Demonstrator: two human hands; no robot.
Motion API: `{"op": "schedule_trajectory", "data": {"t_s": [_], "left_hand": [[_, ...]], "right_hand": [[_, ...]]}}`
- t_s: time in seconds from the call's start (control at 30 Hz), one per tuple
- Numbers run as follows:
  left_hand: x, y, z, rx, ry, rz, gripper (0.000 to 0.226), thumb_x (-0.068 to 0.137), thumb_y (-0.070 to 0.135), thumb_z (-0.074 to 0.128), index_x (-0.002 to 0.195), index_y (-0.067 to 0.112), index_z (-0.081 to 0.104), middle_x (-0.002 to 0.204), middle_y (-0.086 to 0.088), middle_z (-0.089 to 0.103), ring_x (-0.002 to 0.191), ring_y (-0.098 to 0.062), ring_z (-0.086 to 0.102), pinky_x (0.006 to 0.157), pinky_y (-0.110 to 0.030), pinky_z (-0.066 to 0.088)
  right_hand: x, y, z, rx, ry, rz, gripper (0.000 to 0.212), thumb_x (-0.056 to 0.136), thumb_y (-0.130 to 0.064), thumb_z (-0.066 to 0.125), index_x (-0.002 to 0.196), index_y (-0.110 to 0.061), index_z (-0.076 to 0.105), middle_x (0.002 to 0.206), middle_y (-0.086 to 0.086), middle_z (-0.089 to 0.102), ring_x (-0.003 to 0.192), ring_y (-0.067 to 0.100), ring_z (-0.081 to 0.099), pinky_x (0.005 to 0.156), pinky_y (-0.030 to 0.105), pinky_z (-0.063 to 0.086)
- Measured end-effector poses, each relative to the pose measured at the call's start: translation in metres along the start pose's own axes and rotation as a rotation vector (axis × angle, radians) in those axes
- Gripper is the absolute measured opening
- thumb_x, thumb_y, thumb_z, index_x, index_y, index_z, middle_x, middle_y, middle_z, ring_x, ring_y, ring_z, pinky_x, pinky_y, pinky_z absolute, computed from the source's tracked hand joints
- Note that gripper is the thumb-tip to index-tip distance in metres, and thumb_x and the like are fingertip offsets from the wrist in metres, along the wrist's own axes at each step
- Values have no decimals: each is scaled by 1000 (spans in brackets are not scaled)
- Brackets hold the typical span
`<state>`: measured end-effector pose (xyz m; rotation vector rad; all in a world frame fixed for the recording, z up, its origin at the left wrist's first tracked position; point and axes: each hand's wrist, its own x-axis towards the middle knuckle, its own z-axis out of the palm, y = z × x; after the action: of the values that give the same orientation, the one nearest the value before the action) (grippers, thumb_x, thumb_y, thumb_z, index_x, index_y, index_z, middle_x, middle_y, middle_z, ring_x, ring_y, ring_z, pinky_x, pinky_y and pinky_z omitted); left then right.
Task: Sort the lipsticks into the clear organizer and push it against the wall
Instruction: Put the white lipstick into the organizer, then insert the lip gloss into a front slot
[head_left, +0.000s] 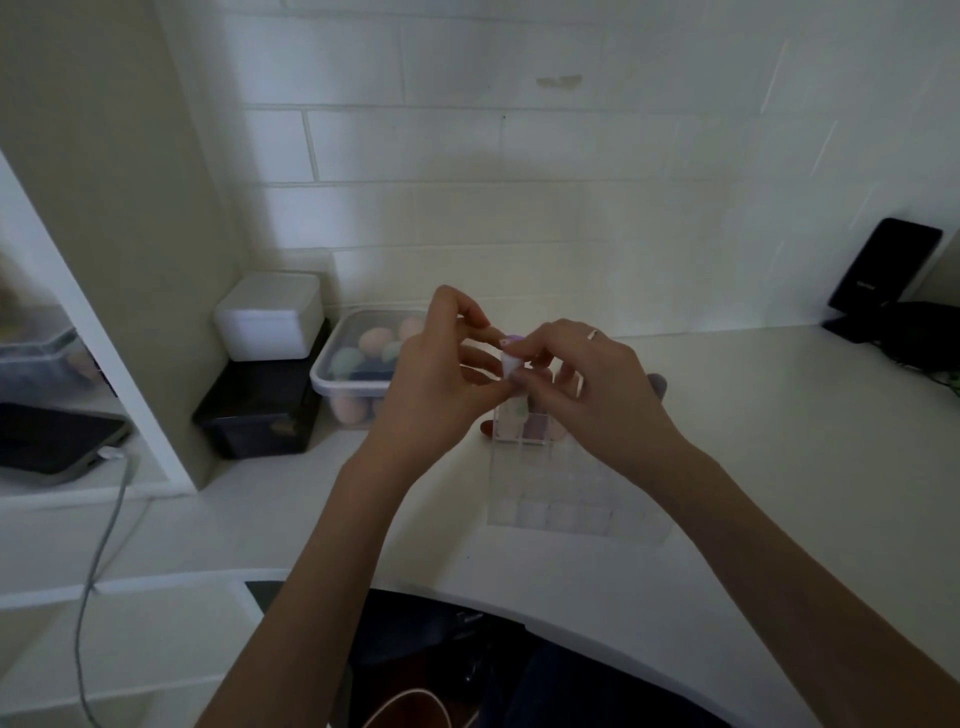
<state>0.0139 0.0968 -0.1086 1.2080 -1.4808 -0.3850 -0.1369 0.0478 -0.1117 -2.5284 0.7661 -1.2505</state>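
Observation:
A clear organizer (566, 499) with a grid of compartments stands on the white counter (779, 467) in front of me. Several lipsticks (524, 423) stand in its far-left compartments. Both hands meet just above the organizer's far end. My left hand (441, 374) and my right hand (587, 379) pinch one small white lipstick (510, 364) with a purple tip between their fingertips. A grey lipstick (657, 384) lies on the counter behind my right hand, partly hidden.
A clear tub of coloured makeup sponges (358, 364) sits left of the organizer, beside a white box (270, 322) stacked on a black box (260, 410). The tiled wall (519, 208) rises behind. A black phone stand (883, 275) is at the far right. A grey cable (104, 545) hangs at left.

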Motion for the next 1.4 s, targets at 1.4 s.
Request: {"op": "schedule_trajectory", "data": {"t_s": [1.4], "left_hand": [[46, -53, 30, -139, 23, -210, 37, 78, -16, 51, 82, 20, 55, 95, -5, 67, 94, -32, 66, 81, -39, 54]], "right_hand": [[2, 185, 2, -232, -212, 619, 18, 89, -11, 59, 105, -11, 66, 105, 16, 59, 94, 29, 60, 78, 23, 43]]}}
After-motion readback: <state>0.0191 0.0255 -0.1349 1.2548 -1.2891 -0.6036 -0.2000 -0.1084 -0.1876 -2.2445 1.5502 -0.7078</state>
